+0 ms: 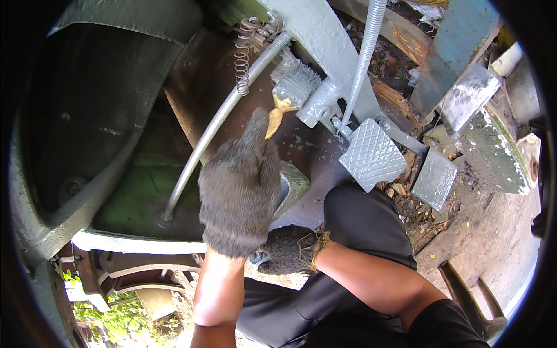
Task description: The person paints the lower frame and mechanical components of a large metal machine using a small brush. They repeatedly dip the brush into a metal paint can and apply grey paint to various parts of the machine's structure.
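My left hand (241,188), in a grey fuzzy glove, is closed on a paintbrush (282,107) with a pale wooden handle. Silver paint coats its bristles, which are close to a silver pedal bracket (318,107). Below and right of the brush is a cross-hatched silver pedal (373,155). Lower down, by my knee, is my gloved right hand (287,249); its fingers are hidden, and a small silvery piece shows at its left side. Partly behind my left hand sits a green-edged container or opening (295,187) with grey inside.
A curved silver rod (223,119) runs left of my left hand, with a rusty coil spring (242,64) at its top. A long spring (371,40) leads down to the pedals. A second silver pedal (435,178) and scrap metal (464,46) lie right. Dark curved panels stand left.
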A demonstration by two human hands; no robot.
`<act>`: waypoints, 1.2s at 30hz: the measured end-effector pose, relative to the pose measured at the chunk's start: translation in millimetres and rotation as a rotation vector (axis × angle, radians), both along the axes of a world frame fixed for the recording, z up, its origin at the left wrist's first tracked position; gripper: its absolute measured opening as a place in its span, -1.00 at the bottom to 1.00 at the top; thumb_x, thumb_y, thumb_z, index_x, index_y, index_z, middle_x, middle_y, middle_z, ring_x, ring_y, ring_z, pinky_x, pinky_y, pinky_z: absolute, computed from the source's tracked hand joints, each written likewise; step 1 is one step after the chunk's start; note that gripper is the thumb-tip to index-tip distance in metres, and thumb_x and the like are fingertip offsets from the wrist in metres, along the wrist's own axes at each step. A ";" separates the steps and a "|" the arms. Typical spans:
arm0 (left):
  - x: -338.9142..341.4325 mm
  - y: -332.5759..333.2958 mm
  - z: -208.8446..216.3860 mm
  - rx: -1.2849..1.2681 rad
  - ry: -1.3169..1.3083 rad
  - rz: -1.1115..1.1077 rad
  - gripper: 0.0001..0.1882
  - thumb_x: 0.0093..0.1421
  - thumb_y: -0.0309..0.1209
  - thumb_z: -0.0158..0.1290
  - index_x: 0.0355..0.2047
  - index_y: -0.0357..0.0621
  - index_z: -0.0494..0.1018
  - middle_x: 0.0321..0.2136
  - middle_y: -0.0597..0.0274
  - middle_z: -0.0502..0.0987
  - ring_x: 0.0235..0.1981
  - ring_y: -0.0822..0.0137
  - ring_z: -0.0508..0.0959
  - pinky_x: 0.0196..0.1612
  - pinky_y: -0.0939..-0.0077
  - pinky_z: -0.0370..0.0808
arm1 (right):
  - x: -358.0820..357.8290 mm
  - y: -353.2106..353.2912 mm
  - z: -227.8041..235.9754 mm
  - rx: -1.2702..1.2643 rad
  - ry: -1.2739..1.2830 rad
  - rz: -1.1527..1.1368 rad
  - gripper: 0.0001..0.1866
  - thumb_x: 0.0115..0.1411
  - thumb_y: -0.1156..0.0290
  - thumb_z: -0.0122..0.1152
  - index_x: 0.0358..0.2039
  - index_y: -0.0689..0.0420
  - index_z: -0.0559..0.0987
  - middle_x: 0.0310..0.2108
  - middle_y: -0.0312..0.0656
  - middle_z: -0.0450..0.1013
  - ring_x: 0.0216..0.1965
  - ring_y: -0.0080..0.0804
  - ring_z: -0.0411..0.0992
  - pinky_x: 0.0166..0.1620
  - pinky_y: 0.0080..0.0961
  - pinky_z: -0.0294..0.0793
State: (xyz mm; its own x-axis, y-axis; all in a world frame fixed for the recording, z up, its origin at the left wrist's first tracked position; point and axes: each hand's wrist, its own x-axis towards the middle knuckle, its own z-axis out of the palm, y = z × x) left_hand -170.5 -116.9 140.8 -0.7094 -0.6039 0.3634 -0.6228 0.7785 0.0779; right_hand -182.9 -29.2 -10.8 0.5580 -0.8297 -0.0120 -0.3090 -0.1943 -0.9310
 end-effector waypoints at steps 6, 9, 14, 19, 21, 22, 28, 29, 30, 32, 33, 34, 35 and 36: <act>-4.1 8.7 26.7 -0.128 -0.082 0.073 -0.62 0.28 -0.52 0.17 0.11 -0.26 0.62 -0.25 -0.16 0.70 -0.31 -0.08 0.72 -0.19 0.21 0.63 | 12.0 2.1 -9.6 -0.045 -0.048 -0.024 -0.68 0.18 0.25 0.27 -0.17 0.18 0.73 -0.17 0.07 0.65 -0.10 0.04 0.63 0.02 -0.05 0.59; -4.6 -2.3 34.0 -0.158 -0.242 0.114 -0.58 0.20 -0.54 0.15 0.09 -0.21 0.61 -0.35 -0.08 0.65 -0.43 -0.08 0.65 -0.33 0.08 0.58 | 14.7 0.0 -15.3 -0.079 -0.030 0.013 -0.52 0.25 0.10 0.28 0.09 0.11 0.59 -0.06 0.04 0.63 -0.03 0.03 0.62 0.08 -0.07 0.59; 11.3 15.0 56.2 -0.144 -0.258 0.113 -0.54 0.27 -0.45 0.14 0.20 -0.12 0.50 -0.45 -0.12 0.60 -0.40 -0.14 0.68 -0.36 -0.02 0.60 | 3.3 -5.1 3.3 -0.034 0.068 0.125 -0.40 0.27 -0.01 0.31 0.20 0.08 0.55 -0.05 0.05 0.63 -0.01 0.05 0.63 0.09 -0.06 0.60; -14.0 3.0 49.8 -0.268 -0.274 0.103 -0.57 0.27 -0.42 0.14 0.16 -0.10 0.51 -0.44 -0.08 0.61 -0.39 -0.09 0.68 -0.36 0.05 0.61 | -12.1 5.9 24.3 -0.026 0.049 0.037 -0.72 0.22 0.23 0.21 -0.22 0.14 0.72 -0.18 0.03 0.65 -0.09 0.02 0.63 0.02 -0.07 0.58; -15.0 0.5 49.0 -0.184 -0.374 0.174 -0.62 0.27 -0.44 0.11 0.11 -0.16 0.51 -0.42 -0.11 0.63 -0.39 -0.11 0.68 -0.36 0.05 0.62 | -14.9 7.6 25.3 -0.011 0.031 0.016 -0.70 0.22 0.21 0.21 -0.22 0.15 0.72 -0.19 0.03 0.64 -0.07 0.02 0.62 0.05 -0.07 0.58; -10.8 2.5 49.5 -0.166 -0.349 0.170 -0.61 0.27 -0.45 0.11 0.12 -0.17 0.50 -0.42 -0.11 0.63 -0.38 -0.12 0.68 -0.35 0.04 0.63 | -14.7 8.1 24.8 0.002 0.028 0.011 -0.70 0.23 0.20 0.21 -0.22 0.15 0.71 -0.20 0.03 0.64 -0.06 0.02 0.62 0.06 -0.07 0.58; 53.8 67.6 65.8 -0.087 -0.269 0.227 -0.53 0.32 -0.48 0.10 0.25 -0.20 0.51 -0.41 -0.15 0.66 -0.46 -0.07 0.68 -0.35 0.09 0.60 | -16.8 17.9 30.9 -0.124 0.070 -0.004 -0.65 0.23 0.16 0.26 -0.08 0.09 0.67 -0.14 0.00 0.62 -0.04 0.06 0.61 0.05 -0.06 0.59; 62.0 79.7 67.5 0.086 -0.191 0.332 -0.53 0.34 -0.46 0.10 0.26 -0.21 0.51 -0.42 -0.13 0.66 -0.48 -0.03 0.68 -0.35 0.11 0.60 | -20.6 22.0 35.8 -0.152 0.102 -0.002 -0.61 0.25 0.13 0.29 -0.04 0.11 0.64 -0.09 0.03 0.61 -0.04 0.05 0.62 0.02 -0.08 0.60; 68.2 90.8 68.5 0.264 -0.108 0.432 -0.53 0.36 -0.45 0.09 0.27 -0.22 0.51 -0.44 -0.11 0.65 -0.49 0.01 0.67 -0.35 0.14 0.59 | -26.4 27.8 41.5 -0.171 0.102 -0.009 -0.61 0.25 0.13 0.29 -0.05 0.13 0.64 -0.11 0.03 0.61 -0.05 0.05 0.62 0.02 -0.08 0.60; 77.1 108.0 70.8 0.486 -0.004 0.576 -0.53 0.38 -0.42 0.08 0.28 -0.23 0.51 -0.47 -0.08 0.64 -0.51 0.07 0.67 -0.34 0.18 0.59 | -41.1 40.3 55.3 -0.203 0.105 -0.015 -0.61 0.26 0.13 0.30 -0.06 0.16 0.64 -0.14 0.03 0.60 -0.07 0.03 0.62 0.01 -0.08 0.60; 80.9 115.3 73.0 0.527 0.015 0.626 -0.54 0.39 -0.41 0.08 0.28 -0.23 0.51 -0.49 -0.06 0.63 -0.51 0.10 0.67 -0.33 0.19 0.59 | -47.3 46.2 63.7 -0.306 -0.006 -0.105 -0.66 0.28 0.20 0.29 -0.08 0.19 0.63 -0.20 0.00 0.59 -0.13 -0.01 0.63 -0.04 -0.06 0.59; 84.4 122.1 75.9 0.568 0.011 0.716 -0.54 0.40 -0.40 0.07 0.28 -0.23 0.51 -0.51 -0.04 0.62 -0.52 0.13 0.67 -0.33 0.21 0.60 | -49.9 51.1 73.4 -0.395 -0.019 -0.199 -0.66 0.28 0.18 0.30 -0.06 0.15 0.63 -0.25 -0.01 0.59 -0.21 -0.02 0.61 -0.10 -0.06 0.58; 87.5 129.7 79.8 0.512 -0.027 0.675 -0.51 0.40 -0.40 0.07 0.31 -0.21 0.48 -0.52 -0.08 0.62 -0.50 0.10 0.69 -0.34 0.21 0.59 | -49.8 56.6 83.8 -0.480 -0.026 -0.294 -0.65 0.29 0.15 0.30 -0.03 0.10 0.63 -0.30 -0.02 0.59 -0.29 -0.03 0.60 -0.17 -0.07 0.58; 90.9 135.6 84.1 0.425 -0.152 0.630 -0.44 0.39 -0.42 0.06 0.39 -0.22 0.38 -0.53 -0.10 0.63 -0.50 0.05 0.70 -0.34 0.18 0.59 | -48.3 59.2 92.6 -0.568 -0.044 -0.381 -0.64 0.30 0.12 0.30 0.00 0.06 0.62 -0.35 -0.02 0.59 -0.38 -0.04 0.58 -0.23 -0.07 0.57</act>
State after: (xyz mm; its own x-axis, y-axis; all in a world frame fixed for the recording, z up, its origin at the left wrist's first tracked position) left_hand -79.6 18.7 224.8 -0.2092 -0.9758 -0.0632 -0.9659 0.1961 0.1688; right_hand -231.2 30.0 81.8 0.2160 -0.8392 0.4991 -0.4167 -0.5415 -0.7302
